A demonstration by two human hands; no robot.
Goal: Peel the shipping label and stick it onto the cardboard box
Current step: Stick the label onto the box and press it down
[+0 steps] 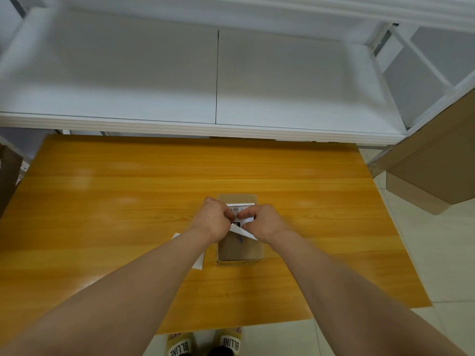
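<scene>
A small brown cardboard box (240, 249) stands on the orange wooden table (128, 191), right of centre. Above its top I hold a white shipping label (240, 208) with black print. My left hand (213, 219) pinches its left side. My right hand (262, 220) pinches its right side. A white corner of paper (244, 232) sticks out downward between my hands. Most of the label is hidden by my fingers, so I cannot tell whether it touches the box.
A white sheet (199, 260) lies on the table left of the box, partly under my left forearm. A white shelf unit (216, 73) stands behind the table. A large cardboard box (437, 170) sits at the right edge. Tiled floor lies to the right.
</scene>
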